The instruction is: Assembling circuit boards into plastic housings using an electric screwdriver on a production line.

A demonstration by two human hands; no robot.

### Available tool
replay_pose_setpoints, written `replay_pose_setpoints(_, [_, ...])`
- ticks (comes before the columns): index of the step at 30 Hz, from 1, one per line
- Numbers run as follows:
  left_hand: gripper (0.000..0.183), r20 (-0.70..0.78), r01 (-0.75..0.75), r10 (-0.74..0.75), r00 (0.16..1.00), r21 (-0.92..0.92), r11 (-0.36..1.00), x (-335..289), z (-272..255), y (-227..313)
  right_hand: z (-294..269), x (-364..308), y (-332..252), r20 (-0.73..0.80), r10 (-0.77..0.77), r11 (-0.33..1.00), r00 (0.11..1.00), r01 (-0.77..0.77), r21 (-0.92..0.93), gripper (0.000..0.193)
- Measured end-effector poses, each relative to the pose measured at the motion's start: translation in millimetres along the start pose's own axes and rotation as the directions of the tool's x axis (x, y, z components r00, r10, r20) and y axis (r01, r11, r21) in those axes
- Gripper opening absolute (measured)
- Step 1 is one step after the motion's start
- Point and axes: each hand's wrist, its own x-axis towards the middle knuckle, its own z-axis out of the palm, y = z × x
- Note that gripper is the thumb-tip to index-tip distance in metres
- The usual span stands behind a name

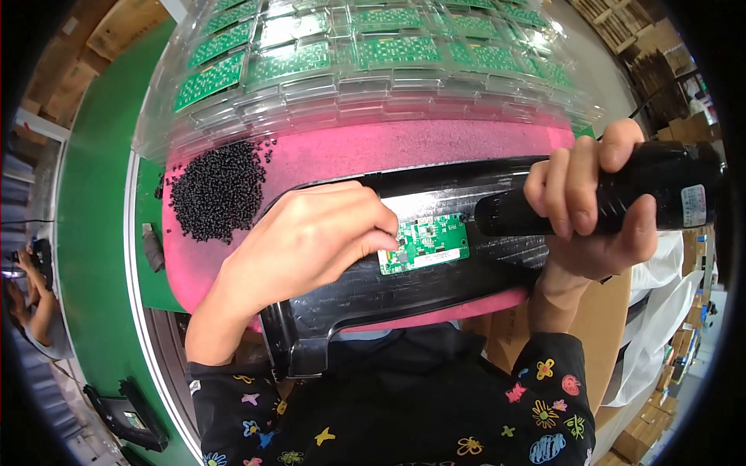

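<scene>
A green circuit board (432, 240) with a white strip along its near edge lies on a long black plastic housing (373, 299). Over the board's left end, the thumb and fingers of my left hand (315, 237) are pinched together. Whatever sits between those fingertips is hidden. My right hand (594, 198) wraps around a black electric screwdriver (660, 182), held nearly level above the housing's right part. Its tapered front points left, close to the board's right end. The housing rests on a pink mat (190, 276).
A heap of small black screws (217, 190) lies on the mat's left side. Stacked clear plastic trays (373, 89) of green boards stand at the back. Farther left, a green table (109, 225) carries another black housing (128, 415). Another person (43, 303) works at the far left.
</scene>
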Motion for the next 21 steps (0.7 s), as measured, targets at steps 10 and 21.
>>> replay_pose_setpoints(10, [0.017,0.146,-0.15,0.133,0.98,0.113,0.982,-3,3,-5,9,-4,3,-0.015,0.04,0.986,0.999,-0.042,-0.161,0.041])
replay_pose_setpoints(21, [0.015,0.122,0.019,-0.029,0.992,0.081,0.997,-14,4,-7,21,0,12,0.012,0.091,0.977,0.996,-0.087,-0.195,0.036])
